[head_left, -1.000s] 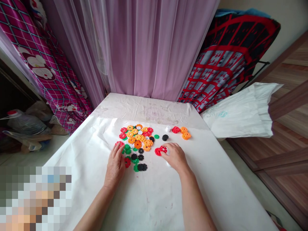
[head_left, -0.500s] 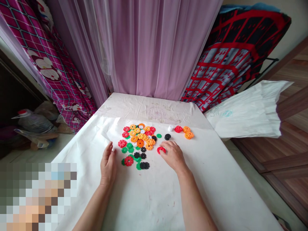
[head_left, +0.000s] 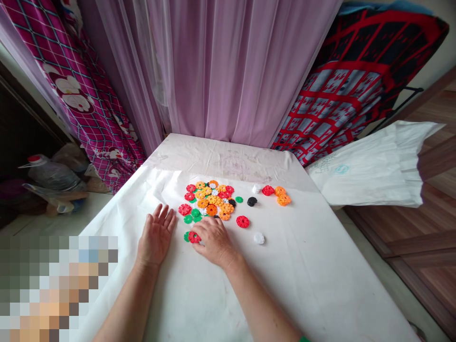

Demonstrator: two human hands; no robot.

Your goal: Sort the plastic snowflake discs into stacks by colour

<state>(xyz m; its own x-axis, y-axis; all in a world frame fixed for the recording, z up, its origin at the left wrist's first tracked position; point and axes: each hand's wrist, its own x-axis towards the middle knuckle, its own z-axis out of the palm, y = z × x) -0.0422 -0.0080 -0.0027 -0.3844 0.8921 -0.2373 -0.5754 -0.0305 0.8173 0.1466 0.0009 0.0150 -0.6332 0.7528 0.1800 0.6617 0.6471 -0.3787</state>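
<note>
Several flower-shaped plastic discs in red, orange, yellow, green, white and black form a loose pile [head_left: 211,199] on the table. My right hand [head_left: 213,241] reaches over the pile's near edge, its fingers curled down beside a red disc [head_left: 194,237]; what lies under the fingers is hidden. Palm up and fingers spread, my left hand [head_left: 156,235] rests left of the pile with nothing in it. To the right sit a red stack [head_left: 242,222], a white stack [head_left: 259,238], a black stack [head_left: 252,201] and a lone green disc [head_left: 239,199].
Farther back are another white stack [head_left: 256,188], a second red stack [head_left: 268,190] and orange discs [head_left: 283,197]. A white bag [head_left: 374,166] hangs by the table's [head_left: 285,294] right edge. Curtains [head_left: 221,71] stand behind; a plastic bottle [head_left: 53,173] is at far left.
My right hand has moved left from the red stack to the pile's near part. A white stack now shows at the right. My left hand has turned palm up and its fingers have spread.
</note>
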